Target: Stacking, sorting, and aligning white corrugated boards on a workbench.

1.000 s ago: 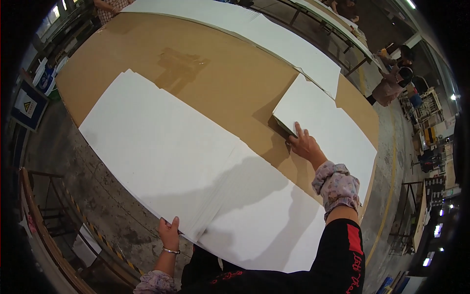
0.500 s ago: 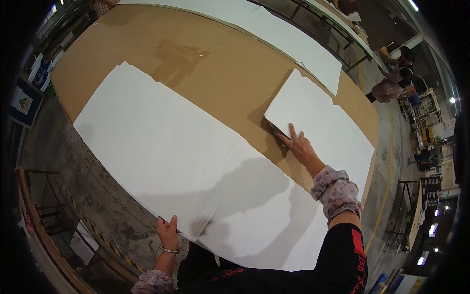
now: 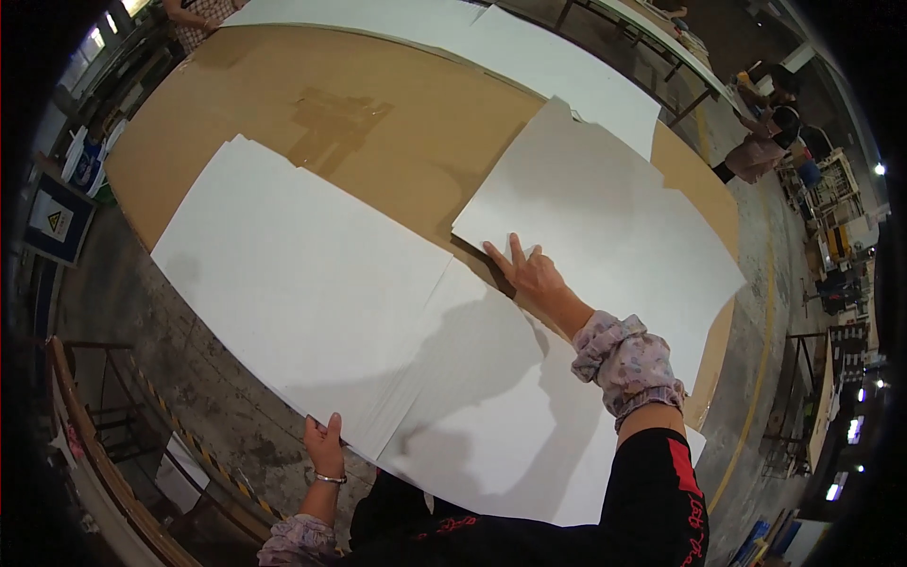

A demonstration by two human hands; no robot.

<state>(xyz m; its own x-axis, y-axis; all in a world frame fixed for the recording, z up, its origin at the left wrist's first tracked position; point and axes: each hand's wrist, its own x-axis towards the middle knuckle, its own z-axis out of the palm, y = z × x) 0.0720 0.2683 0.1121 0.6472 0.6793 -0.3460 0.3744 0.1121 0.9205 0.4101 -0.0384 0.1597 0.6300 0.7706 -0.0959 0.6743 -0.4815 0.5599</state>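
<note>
A spread of white sheets (image 3: 312,274) lies along the near side of a brown board-topped table, several layers overlapping. My left hand (image 3: 326,449) grips its near edge, thumb uppermost. At the right, a large white sheet (image 3: 605,217) is tilted, and its left corner stands off the brown surface. My right hand (image 3: 539,283) holds this sheet by its near-left edge, with some fingertips spread on top and the others hidden. Shadows of my arms and upper body fall over the near sheets.
The brown tabletop (image 3: 227,104) bears patches of tape. More white sheets (image 3: 539,57) run along its far edge, where another person's hand (image 3: 203,24) shows at far left. A person (image 3: 761,142) stands at far right. A wood-edged rack (image 3: 94,444) stands at left.
My right hand has moved left and slightly up, bringing the right-hand sheet with it, tilted and over more of the brown surface. My left hand stays at the near edge.
</note>
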